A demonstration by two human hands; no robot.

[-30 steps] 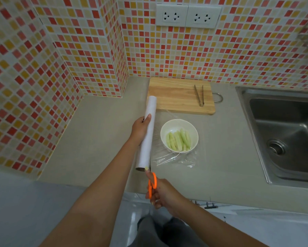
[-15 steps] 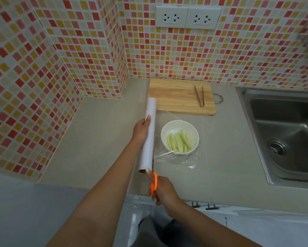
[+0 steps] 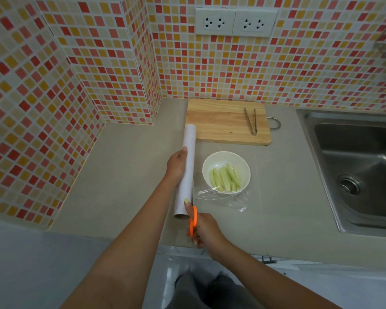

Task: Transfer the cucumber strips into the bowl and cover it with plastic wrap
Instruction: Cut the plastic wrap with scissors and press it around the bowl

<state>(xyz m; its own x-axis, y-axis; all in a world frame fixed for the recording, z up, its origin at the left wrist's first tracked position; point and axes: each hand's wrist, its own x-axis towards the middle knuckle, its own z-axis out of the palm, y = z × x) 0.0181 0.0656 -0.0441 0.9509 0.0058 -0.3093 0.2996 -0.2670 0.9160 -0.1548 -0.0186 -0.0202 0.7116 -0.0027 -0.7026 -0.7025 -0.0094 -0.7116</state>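
Note:
A white bowl [image 3: 241, 162] with several pale green cucumber strips [image 3: 225, 178] stands on the counter, under a clear sheet of plastic wrap [image 3: 230, 199] drawn out to the right from the roll. My left hand [image 3: 176, 167] grips the white plastic wrap roll [image 3: 188, 152] at its middle, just left of the bowl. My right hand [image 3: 206, 230] holds orange-handled scissors [image 3: 193, 220] at the roll's near end, blades pointing along the roll where the film leaves it.
A wooden cutting board [image 3: 221, 121] with metal tongs [image 3: 251, 121] lies behind the bowl against the tiled wall. A steel sink [image 3: 361, 166] is sunk into the counter at right. The tiled wall corner juts out at left.
My right hand has pushed the scissors a little forward along the roll's near end. The left hand, roll and bowl stay in place.

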